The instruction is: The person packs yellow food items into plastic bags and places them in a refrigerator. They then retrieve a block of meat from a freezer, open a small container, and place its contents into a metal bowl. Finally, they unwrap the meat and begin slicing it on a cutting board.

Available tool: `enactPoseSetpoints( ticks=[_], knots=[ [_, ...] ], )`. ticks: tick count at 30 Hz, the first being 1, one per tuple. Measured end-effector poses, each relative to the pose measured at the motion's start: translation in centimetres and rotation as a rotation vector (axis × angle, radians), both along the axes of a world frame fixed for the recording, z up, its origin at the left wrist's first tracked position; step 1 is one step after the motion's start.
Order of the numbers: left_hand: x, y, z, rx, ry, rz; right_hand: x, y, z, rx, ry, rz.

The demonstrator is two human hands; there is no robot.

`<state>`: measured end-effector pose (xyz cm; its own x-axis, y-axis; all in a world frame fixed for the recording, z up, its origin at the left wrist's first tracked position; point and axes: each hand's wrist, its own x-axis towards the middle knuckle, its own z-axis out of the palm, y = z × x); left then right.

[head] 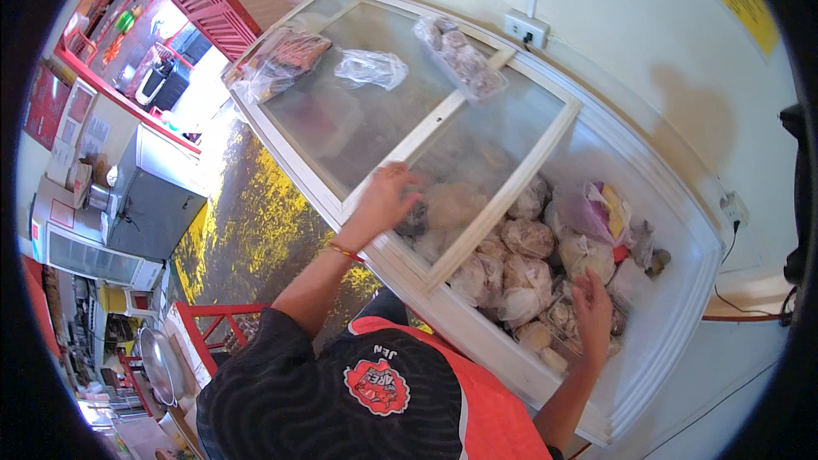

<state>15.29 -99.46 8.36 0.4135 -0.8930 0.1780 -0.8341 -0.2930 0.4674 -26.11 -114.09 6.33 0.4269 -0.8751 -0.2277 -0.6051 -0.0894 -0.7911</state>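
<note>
A white chest freezer [664,236] with sliding glass lids lies before me. My left hand [386,198] is over the frosted glass lid [473,160], near its wooden frame; the fingers are parted and slightly curled, with nothing seen in them. On the uncovered right side, my right hand [591,310] reaches down among plastic-bagged food, fingers apart and seemingly holding nothing. Just beyond its fingertips sits a knotted clear bag [585,255]. A clear plastic tray [562,319] lies beside that hand. Several wrapped bundles [527,281] fill the middle, and a purple-and-yellow bag [604,214] rests farther back.
On the lids lie a bag of reddish food [291,57], a crumpled clear bag [370,68] and a bagged tray of round pieces [463,57]. Wall outlets [527,27] with cords are behind the freezer. A red railing [223,313] and a metal basin [160,364] stand to my left.
</note>
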Motion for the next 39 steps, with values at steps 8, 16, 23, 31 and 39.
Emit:
enactPoseSetpoints(
  ticks=[8,16,23,31,39],
  knots=[
    [18.8,-4.0,2.9,-0.2,-0.322,0.075,33.9,-10.6,-1.3,0.551,-0.678,-0.207],
    [32.2,-21.8,-0.1,-0.173,-0.042,-0.06,45.0,-16.0,-6.4,0.33,-0.616,-0.591],
    [30.7,-26.9,-4.2,0.119,1.048,0.084,33.5,-10.0,-5.0,0.474,-0.841,-0.462],
    [9.7,-23.2,-3.3,0.285,1.38,-0.393,10.9,-6.6,-2.5,0.498,-0.919,-0.312],
    [-19.0,-23.8,-9.8,0.505,1.296,-0.49,-14.8,-8.9,-7.8,0.436,-0.403,-0.684]
  ],
)
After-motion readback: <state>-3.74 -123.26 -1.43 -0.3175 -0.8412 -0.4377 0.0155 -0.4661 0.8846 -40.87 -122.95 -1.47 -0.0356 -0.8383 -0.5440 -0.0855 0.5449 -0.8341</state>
